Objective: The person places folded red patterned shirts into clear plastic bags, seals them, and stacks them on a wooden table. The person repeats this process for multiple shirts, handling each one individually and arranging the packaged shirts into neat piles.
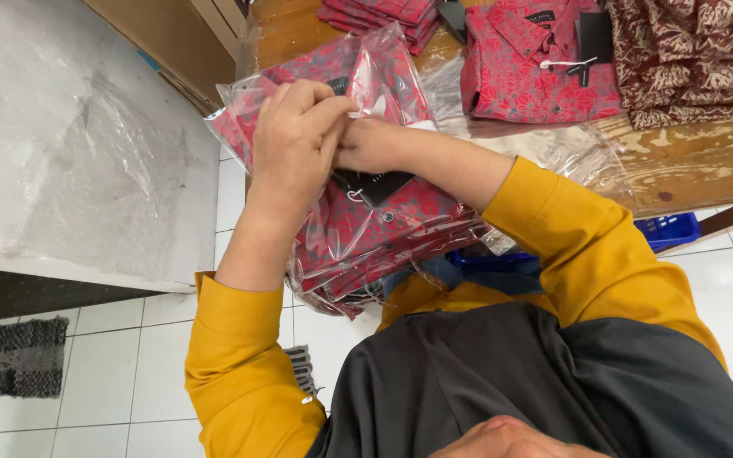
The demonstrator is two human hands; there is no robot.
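wooden table [689, 161], white tiled floor [154, 373]

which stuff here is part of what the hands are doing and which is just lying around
In hand:
left hand
right hand
red patterned shirt in clear plastic bag

Lying about:
unbagged red folded shirt
dark red leaf-print cloth pile
blue plastic basket
grey checked floor mat

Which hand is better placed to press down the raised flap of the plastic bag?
Probably the left hand: its fingers curl right at the base of the flap of the plastic bag. The right hand lies lower, its fingers hidden.
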